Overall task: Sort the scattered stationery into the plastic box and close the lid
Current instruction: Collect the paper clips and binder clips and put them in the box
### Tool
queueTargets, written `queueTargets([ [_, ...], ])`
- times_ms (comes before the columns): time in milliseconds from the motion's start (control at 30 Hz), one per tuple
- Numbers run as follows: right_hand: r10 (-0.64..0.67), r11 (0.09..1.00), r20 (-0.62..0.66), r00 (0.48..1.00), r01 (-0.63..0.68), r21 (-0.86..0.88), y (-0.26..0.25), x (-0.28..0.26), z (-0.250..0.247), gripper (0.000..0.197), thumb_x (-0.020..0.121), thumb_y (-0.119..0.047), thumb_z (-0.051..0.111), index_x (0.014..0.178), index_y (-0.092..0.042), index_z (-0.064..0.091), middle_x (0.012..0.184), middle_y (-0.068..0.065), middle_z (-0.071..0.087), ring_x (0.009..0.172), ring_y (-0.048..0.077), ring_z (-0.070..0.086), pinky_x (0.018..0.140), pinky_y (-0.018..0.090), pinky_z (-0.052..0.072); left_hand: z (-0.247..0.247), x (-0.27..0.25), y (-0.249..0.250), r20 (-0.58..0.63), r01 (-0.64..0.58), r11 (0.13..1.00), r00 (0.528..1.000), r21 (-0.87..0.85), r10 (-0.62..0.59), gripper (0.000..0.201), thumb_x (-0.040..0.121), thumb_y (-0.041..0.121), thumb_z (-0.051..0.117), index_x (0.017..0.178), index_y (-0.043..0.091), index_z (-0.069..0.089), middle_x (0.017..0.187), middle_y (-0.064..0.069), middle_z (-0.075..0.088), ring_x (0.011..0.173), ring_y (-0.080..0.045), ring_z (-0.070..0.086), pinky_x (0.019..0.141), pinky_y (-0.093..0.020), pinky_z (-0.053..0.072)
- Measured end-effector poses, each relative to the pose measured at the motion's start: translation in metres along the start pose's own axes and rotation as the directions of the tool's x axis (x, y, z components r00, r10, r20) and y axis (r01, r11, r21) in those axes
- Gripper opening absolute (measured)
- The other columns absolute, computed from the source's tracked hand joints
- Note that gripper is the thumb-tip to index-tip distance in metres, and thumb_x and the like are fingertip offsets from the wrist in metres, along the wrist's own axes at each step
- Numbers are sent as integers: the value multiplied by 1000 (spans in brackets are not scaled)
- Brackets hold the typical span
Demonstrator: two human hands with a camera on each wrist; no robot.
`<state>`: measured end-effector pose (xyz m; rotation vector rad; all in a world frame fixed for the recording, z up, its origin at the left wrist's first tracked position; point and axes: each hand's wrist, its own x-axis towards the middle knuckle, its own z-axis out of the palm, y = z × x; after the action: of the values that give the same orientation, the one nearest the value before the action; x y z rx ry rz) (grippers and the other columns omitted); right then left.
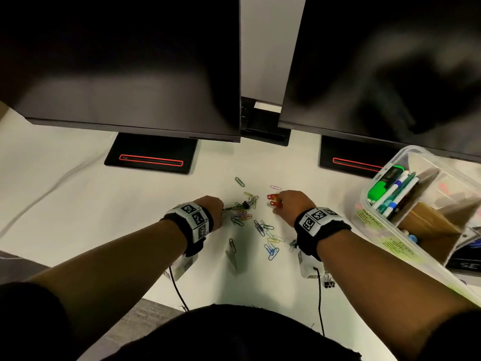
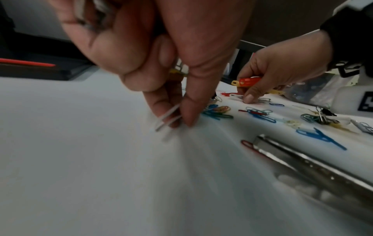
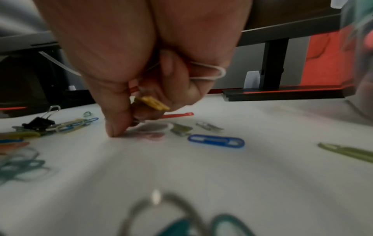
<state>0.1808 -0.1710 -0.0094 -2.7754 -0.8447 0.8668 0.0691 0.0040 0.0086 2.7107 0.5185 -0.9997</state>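
Coloured paper clips (image 1: 250,220) lie scattered on the white desk between my hands. My left hand (image 1: 214,209) is at the left edge of the pile; its thumb and finger pinch a white paper clip (image 2: 168,119) against the desk. My right hand (image 1: 285,204) holds red and yellow clips (image 2: 247,81) and a white paper clip (image 3: 210,71) in its curled fingers, with one fingertip (image 3: 113,131) pressed on the desk. The clear plastic box (image 1: 385,225) stands open at the right, with a green highlighter (image 1: 384,185) and pens inside.
Two dark monitors (image 1: 130,61) on black stands (image 1: 152,155) loom over the back of the desk. A staple strip (image 1: 231,254) lies near the front, a black binder clip (image 1: 329,281) by my right wrist. Wrist-camera cables hang off the desk's front edge.
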Motion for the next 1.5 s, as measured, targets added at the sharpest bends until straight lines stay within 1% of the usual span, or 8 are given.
queueTargets([
  [267,48,990,-164,985,-25,141,12,5,-22,16,89,-13,50,101,-3,56,102,19,64,96,35,59,72,28,38,-6,-2,-5,-79,-79,988,994,-130,69,28,96,23,36,109,11,57,112,-12,63,105,-31,58,83,-30,42],
  [567,-29,999,51,998,31,-24,-6,9,-17,32,92,-19,54,121,-6,53,123,11,60,114,27,54,92,28,39,-5,-24,3,144,-414,909,903,36,406,32,83,32,65,114,29,62,71,10,52,79,-13,51,80,-21,42],
  [733,11,995,38,999,-7,-103,2,2,-12,28,92,-25,51,112,-6,57,116,13,63,107,29,58,86,31,42,18,-27,20,294,-526,811,842,257,452,50,87,33,61,135,25,48,132,2,56,124,-21,48,105,-31,36],
  [833,-2,999,-9,1000,2,-47,9,-6,-15,25,95,-28,46,101,-6,57,107,15,64,101,31,58,77,31,39,29,-22,23,304,-572,758,817,313,491,37,91,35,53,125,21,55,127,-2,57,121,-25,51,100,-34,40],
  [1000,80,964,-191,978,-27,265,21,-27,-41,29,96,-29,47,75,-9,47,78,13,53,75,27,49,67,28,32,20,-23,28,67,-520,844,854,136,515,35,91,48,47,99,17,61,107,-7,66,104,-27,60,85,-28,43],
  [1133,185,794,-274,944,21,607,30,-57,-71,27,95,-25,48,73,-11,51,61,5,48,55,18,43,52,24,34,-10,-18,44,-95,-397,880,918,-261,386,28,93,38,51,78,15,53,72,-1,59,78,-22,55,74,-24,39],
  [1300,357,403,-213,910,55,914,62,-101,-101,19,94,-22,52,78,-16,60,59,3,66,45,12,46,39,18,31,-59,-19,79,-78,-268,656,950,-705,303,41,95,28,46,56,16,45,49,5,46,51,-13,37,54,-24,31],
  [1500,433,-68,-53,900,91,994,120,-136,-113,18,94,-12,46,89,-6,63,52,2,56,35,5,42,30,10,21,-88,-31,149,-14,-169,417,937,-893,350,28,97,24,44,71,14,52,65,-2,51,39,-2,41,37,-13,24],
])
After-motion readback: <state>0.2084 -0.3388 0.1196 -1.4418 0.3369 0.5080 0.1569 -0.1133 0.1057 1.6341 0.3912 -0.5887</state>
